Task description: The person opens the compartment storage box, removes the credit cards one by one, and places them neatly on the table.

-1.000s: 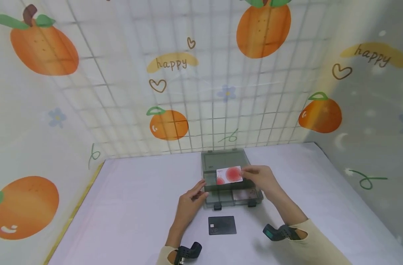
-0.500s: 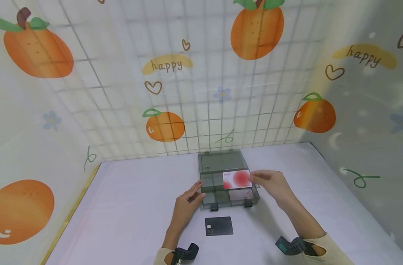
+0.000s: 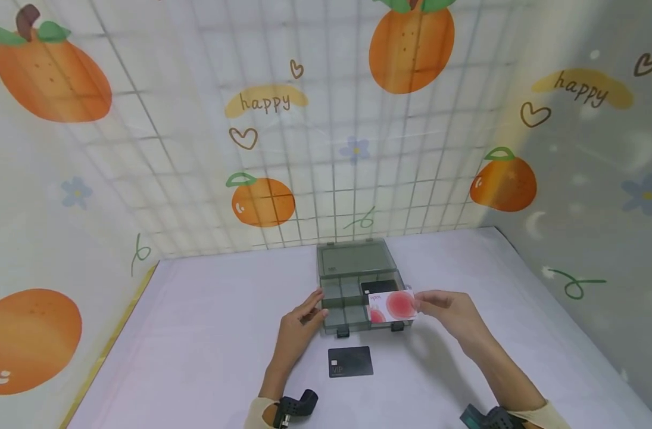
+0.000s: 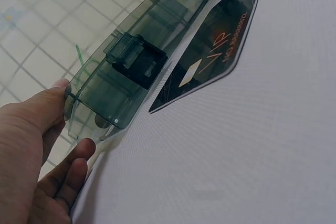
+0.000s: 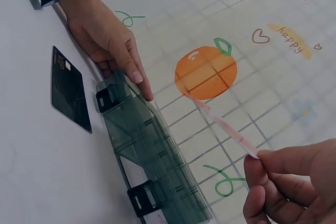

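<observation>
My right hand (image 3: 454,313) pinches a white card with red circles (image 3: 392,306) by its right edge. In the head view this card covers the front right part of a green see-through divided box (image 3: 332,316), whose lid (image 3: 358,259) lies back. From the right wrist, the card (image 5: 226,124) appears nearly edge-on, apart from the box. My left hand (image 3: 295,333) touches the box's left side with extended fingers. Within the box, a black card (image 3: 379,287) sits in the back right section. A pale card (image 5: 134,169) shows through the front wall.
A black VIP card (image 3: 350,362) lies flat on the white table (image 3: 213,339), just in front of the box's dark latches (image 3: 343,331). Behind the table hangs a cloth printed with oranges (image 3: 263,202), with a wire grid showing through.
My right hand has brought the red-circled card rightward and toward me, from over the back compartments to over the front right. The black card in the back section has come into view.
</observation>
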The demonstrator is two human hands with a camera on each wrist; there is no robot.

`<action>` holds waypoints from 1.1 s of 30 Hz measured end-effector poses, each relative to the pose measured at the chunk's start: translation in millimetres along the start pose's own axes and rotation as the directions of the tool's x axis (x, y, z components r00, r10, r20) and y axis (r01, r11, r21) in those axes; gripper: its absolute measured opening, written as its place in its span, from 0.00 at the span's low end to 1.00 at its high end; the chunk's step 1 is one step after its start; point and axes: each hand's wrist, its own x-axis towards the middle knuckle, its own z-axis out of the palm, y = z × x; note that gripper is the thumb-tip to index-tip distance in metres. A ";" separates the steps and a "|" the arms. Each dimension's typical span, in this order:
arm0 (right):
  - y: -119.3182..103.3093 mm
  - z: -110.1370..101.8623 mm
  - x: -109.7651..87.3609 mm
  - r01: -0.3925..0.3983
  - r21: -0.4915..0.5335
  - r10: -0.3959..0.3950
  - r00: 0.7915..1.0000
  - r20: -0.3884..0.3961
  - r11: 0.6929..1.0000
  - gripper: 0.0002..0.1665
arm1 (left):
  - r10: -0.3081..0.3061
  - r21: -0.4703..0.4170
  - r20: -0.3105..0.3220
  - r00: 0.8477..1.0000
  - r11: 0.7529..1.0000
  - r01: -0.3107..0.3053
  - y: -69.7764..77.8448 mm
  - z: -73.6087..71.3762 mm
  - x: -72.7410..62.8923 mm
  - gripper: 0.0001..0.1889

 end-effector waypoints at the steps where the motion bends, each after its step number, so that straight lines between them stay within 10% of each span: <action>1: 0.9 0.5 -1.0 -0.003 0.006 0.003 1.000 0.002 1.000 0.27 | -0.003 0.001 0.001 1.000 1.000 0.003 -0.5 -0.5 0.3 0.26; 33: 26.2 -5.0 -36.1 -0.021 -0.016 0.021 1.000 -0.006 1.000 0.24 | -0.032 -0.028 0.006 0.999 0.999 0.033 3.2 0.2 0.2 0.26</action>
